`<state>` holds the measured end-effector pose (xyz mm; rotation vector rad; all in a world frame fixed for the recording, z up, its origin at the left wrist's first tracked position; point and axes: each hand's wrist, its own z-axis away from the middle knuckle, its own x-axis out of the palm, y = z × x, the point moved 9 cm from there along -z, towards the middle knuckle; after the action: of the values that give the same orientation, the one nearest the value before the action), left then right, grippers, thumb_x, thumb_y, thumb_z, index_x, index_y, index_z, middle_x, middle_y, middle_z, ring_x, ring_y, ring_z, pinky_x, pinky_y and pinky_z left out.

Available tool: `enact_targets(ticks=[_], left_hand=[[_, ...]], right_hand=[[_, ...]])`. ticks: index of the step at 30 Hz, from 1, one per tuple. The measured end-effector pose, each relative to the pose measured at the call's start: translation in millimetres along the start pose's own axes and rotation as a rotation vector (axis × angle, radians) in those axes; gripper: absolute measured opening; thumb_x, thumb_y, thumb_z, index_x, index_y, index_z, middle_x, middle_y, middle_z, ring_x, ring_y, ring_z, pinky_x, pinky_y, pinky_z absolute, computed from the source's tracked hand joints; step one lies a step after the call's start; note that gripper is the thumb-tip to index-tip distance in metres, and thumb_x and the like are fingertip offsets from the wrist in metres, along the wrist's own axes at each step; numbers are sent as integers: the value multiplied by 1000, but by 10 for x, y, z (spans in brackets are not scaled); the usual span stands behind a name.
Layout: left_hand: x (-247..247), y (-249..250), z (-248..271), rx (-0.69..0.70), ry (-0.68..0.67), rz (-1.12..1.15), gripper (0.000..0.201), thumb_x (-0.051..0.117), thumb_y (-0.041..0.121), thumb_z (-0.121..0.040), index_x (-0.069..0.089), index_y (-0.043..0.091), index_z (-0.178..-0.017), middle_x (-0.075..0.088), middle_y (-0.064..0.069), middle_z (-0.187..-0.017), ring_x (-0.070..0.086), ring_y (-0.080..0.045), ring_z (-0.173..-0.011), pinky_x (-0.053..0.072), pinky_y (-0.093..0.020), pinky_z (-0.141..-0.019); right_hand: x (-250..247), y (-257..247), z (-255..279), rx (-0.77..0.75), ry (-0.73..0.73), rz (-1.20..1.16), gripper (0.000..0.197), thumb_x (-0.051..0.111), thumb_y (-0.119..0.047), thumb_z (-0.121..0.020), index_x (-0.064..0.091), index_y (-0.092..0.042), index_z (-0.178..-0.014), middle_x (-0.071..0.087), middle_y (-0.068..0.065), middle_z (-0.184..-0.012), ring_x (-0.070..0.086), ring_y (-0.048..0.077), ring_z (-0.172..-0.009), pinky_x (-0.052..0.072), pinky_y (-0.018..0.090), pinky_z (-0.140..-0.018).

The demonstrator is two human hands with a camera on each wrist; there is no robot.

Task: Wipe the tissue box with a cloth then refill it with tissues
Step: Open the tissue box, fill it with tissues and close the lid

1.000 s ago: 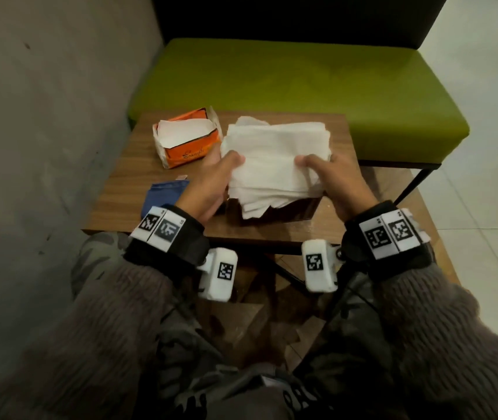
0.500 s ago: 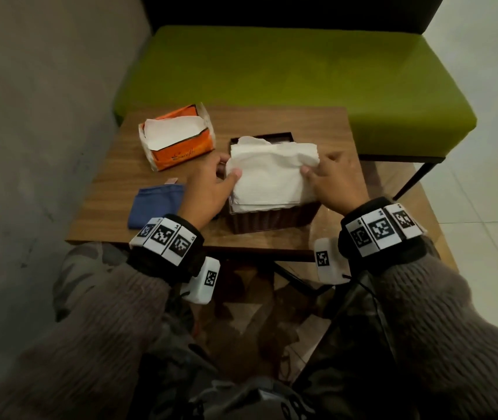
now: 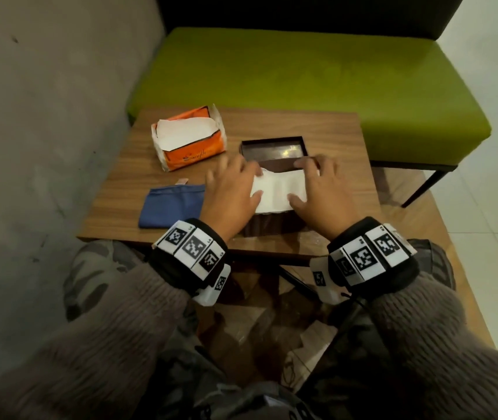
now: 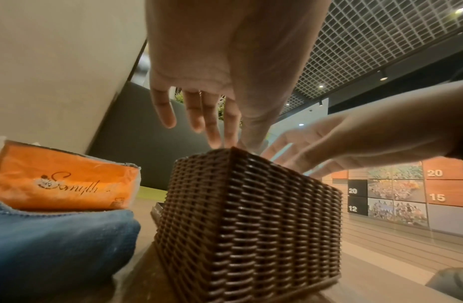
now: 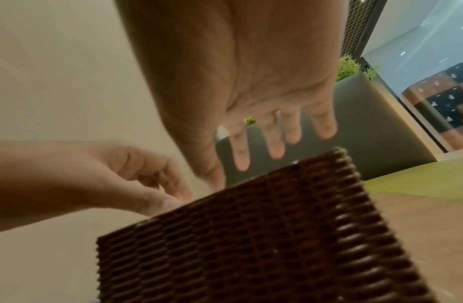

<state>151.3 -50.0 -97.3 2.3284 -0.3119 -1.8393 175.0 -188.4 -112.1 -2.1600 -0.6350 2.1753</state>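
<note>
Head view: both hands are pressing a stack of white tissues [image 3: 278, 189] down into the brown woven tissue box [image 3: 272, 227] at the near edge of the wooden surface [image 3: 317, 128]. Left hand [image 3: 232, 192] and right hand [image 3: 320, 192] are lying flat, fingers spread, while the blue cloth [image 3: 170, 206] is lying just left of the box.

The tissue box [image 3: 272, 227] is mostly covered by both hands; the tissues [image 3: 278, 192] are partly hidden, and the fingertips are blurred.
</note>
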Motion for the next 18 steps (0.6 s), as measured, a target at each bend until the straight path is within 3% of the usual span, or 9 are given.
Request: enact_targets(ticks=[2, 5, 8, 12, 16, 18], left_hand=[[104, 59, 56, 39, -89, -47, 23, 52, 41, -89, 61, 26, -105, 54, 4, -116, 37, -19, -117, 27, -39, -91], [305, 54, 106, 55, -243, -131, 34, 39, 44, -95, 66, 24, -102, 60, 5, -114, 37, -19, -120, 27, -45, -95], [378, 73, 102, 99, -323, -196, 40, 30, 39, -99, 65, 21, -106, 60, 2, -118, 33, -20, -128, 22, -52, -103], [335, 49, 71, 106, -274, -151, 38, 31, 40, -99, 64, 22, -107, 60, 5, -119, 28, -18, -134, 14, -54, -107], [500, -27, 124, 121, -467, -77, 40, 28, 36, -100, 64, 20, -107, 58, 4, -123, 15, -17, -142, 9, -59, -110], [465, -95, 73, 109, -456, 66, 32, 38, 37, -98, 64, 23, -108, 58, 5, -124, 21, -16, -140, 16, -54, -111]], right_hand=[[119, -89, 19, -76, -100, -27, 46, 57, -37, -89, 47, -20, -131, 40, 12, -143, 37, 30, -132, 38, 45, -105], [314, -83, 41, -24, -293, -30, 38, 46, -43, -95, 55, -20, -125, 50, 10, -132, 47, 31, -121, 44, 42, -97], [359, -134, 21, -41, -311, 44, 41, 38, -43, -98, 57, -16, -123, 53, 13, -129, 46, 32, -121, 41, 42, -98], [338, -259, 21, -114, -240, 108, 39, 36, -38, -100, 55, -19, -128, 50, 13, -133, 40, 28, -128, 35, 39, -100], [483, -244, 60, -69, -391, 96, 41, 29, -39, -101, 50, -27, -133, 45, 13, -138, 40, 32, -129, 38, 46, -103], [509, -239, 60, -63, -436, 89, 41, 27, -41, -100, 49, -29, -133, 46, 12, -137, 42, 31, -126, 40, 47, -100]])
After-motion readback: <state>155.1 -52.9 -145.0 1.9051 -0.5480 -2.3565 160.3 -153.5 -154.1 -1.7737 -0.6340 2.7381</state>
